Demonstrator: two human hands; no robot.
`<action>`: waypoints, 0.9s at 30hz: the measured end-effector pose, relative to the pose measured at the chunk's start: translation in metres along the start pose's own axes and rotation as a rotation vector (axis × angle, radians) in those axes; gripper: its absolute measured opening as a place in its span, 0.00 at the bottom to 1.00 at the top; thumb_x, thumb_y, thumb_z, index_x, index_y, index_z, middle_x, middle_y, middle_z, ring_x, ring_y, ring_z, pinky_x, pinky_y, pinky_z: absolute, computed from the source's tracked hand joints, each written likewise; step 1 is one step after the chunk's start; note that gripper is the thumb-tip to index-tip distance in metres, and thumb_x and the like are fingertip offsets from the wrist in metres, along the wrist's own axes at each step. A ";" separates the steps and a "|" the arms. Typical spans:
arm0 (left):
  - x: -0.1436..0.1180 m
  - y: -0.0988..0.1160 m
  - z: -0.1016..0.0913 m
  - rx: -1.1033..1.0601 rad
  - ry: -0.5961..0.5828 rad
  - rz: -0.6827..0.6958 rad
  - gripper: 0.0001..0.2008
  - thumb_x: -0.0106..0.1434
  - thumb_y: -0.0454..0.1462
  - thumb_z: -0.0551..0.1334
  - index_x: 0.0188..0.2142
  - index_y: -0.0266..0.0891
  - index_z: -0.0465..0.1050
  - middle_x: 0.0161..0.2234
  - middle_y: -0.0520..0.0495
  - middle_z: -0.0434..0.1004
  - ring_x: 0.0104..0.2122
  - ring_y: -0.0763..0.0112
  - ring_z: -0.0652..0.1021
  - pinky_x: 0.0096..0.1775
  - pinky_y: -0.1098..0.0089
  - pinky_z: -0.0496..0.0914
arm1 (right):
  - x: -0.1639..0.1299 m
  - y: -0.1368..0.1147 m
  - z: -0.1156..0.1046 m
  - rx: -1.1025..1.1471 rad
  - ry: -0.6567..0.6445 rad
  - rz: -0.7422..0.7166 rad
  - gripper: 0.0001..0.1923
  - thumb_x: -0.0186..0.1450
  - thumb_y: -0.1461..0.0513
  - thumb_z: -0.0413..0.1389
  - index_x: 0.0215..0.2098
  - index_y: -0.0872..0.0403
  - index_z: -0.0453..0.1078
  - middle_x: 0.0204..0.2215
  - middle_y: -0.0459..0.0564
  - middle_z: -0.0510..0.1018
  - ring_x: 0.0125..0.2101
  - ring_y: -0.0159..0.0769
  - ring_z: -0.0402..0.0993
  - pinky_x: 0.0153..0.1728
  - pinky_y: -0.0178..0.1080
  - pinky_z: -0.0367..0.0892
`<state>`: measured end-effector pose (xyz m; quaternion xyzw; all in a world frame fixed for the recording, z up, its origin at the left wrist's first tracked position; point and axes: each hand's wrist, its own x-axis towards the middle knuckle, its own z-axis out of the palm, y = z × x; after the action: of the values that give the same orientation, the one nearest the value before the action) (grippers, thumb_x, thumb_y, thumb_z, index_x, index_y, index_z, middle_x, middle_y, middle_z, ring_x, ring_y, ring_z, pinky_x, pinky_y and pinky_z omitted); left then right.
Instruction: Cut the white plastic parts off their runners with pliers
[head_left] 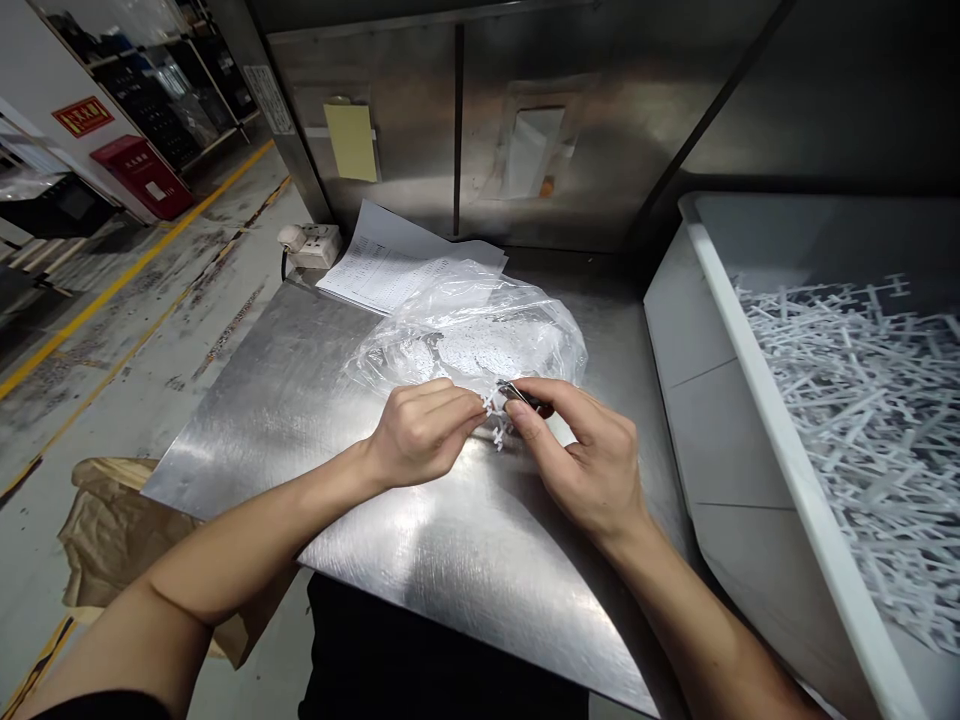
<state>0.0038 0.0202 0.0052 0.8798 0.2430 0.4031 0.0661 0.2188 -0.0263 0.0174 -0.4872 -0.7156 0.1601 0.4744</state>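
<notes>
My left hand [424, 432] is closed in a pinch on a small white branched plastic piece [499, 437], part of which dangles below the fingertips. In my right hand [589, 455] is a small dark metal clipper [519, 394], gripped between thumb and fingers. Its tip meets the white piece, close to the left fingertips. Most of the tool is hidden by the fingers, so its exact kind is unclear. Just beyond both hands lies a clear plastic bag [480, 335] with many tiny white parts in it.
A large white bin [780, 440] full of white plastic sprues [885, 430] stands on the right. Printed sheets [390, 265] and a power socket [315, 246] sit at the back of the metal table [262, 400]. Brown paper [127, 530] lies at the lower left.
</notes>
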 end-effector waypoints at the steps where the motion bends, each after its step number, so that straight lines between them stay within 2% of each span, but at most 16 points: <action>1: 0.000 0.000 0.001 0.000 -0.002 -0.003 0.08 0.78 0.31 0.61 0.40 0.37 0.76 0.30 0.48 0.81 0.28 0.69 0.77 0.33 0.67 0.71 | 0.000 0.000 0.000 0.006 -0.002 0.021 0.05 0.77 0.62 0.62 0.49 0.50 0.80 0.42 0.47 0.88 0.39 0.38 0.83 0.44 0.40 0.74; 8: -0.006 0.004 0.007 0.020 -0.042 -0.031 0.08 0.79 0.34 0.61 0.42 0.36 0.77 0.29 0.49 0.81 0.27 0.70 0.78 0.31 0.68 0.71 | 0.001 0.004 0.001 0.117 -0.125 0.366 0.10 0.76 0.55 0.61 0.41 0.50 0.82 0.30 0.42 0.83 0.29 0.33 0.75 0.32 0.38 0.67; 12: -0.008 0.006 0.009 0.007 -0.061 -0.044 0.08 0.79 0.34 0.60 0.43 0.37 0.78 0.29 0.50 0.82 0.27 0.71 0.80 0.30 0.69 0.71 | 0.001 0.008 0.002 0.187 -0.167 0.454 0.14 0.76 0.53 0.60 0.36 0.51 0.79 0.27 0.43 0.78 0.28 0.33 0.69 0.30 0.38 0.62; 20: -0.006 0.008 0.009 -0.076 -0.062 -0.097 0.07 0.78 0.34 0.62 0.42 0.37 0.77 0.29 0.51 0.83 0.27 0.72 0.80 0.30 0.70 0.70 | -0.001 0.008 0.004 0.214 -0.139 0.462 0.14 0.76 0.53 0.60 0.35 0.52 0.77 0.27 0.43 0.76 0.28 0.33 0.67 0.29 0.38 0.60; 24: -0.006 0.008 0.009 -0.060 -0.055 -0.101 0.07 0.77 0.34 0.62 0.41 0.37 0.77 0.28 0.52 0.81 0.26 0.72 0.79 0.29 0.69 0.69 | 0.000 0.003 0.002 0.189 -0.087 0.378 0.11 0.76 0.54 0.59 0.39 0.51 0.76 0.28 0.43 0.77 0.28 0.33 0.69 0.30 0.37 0.62; 27: -0.006 0.008 0.009 -0.044 -0.061 -0.102 0.09 0.78 0.34 0.61 0.38 0.37 0.76 0.27 0.52 0.79 0.25 0.73 0.78 0.29 0.69 0.68 | 0.000 -0.003 0.001 0.171 -0.112 0.289 0.09 0.77 0.56 0.59 0.42 0.51 0.77 0.31 0.44 0.80 0.28 0.33 0.70 0.30 0.38 0.64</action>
<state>0.0104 0.0109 -0.0028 0.8765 0.2764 0.3774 0.1133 0.2160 -0.0278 0.0190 -0.5331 -0.6474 0.3136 0.4454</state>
